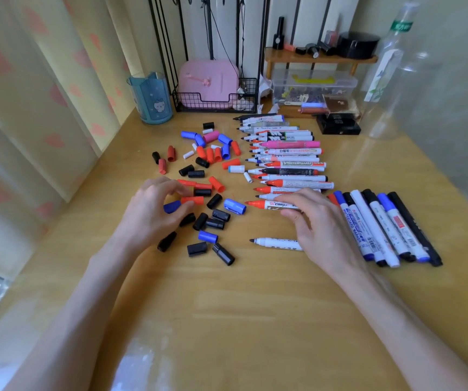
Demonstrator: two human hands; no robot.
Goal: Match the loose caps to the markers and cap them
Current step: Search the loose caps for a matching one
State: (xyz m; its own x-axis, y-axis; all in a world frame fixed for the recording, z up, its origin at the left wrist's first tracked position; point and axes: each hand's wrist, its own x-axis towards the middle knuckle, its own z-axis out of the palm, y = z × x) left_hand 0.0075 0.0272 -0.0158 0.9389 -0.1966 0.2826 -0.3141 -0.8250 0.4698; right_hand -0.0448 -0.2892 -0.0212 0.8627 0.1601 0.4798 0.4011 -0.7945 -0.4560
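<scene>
Red cap (193, 200) pinched in left grip (153, 211), amid loose caps (218, 215) on table (227, 306). Right grip (320, 230) clasps uncapped red marker (258, 204), tip pointing toward cap. Step: pair apparently matched, capping not yet done. Next: line cap mouth with tip, push straight on.

place: home bedroom corner | evidence: wooden desk (255, 292) against heart-print curtain (29, 94), pink case (208, 80) in wire basket (215, 101), cosmetics on small shelf (320, 59), cartoon cup (151, 98)
</scene>
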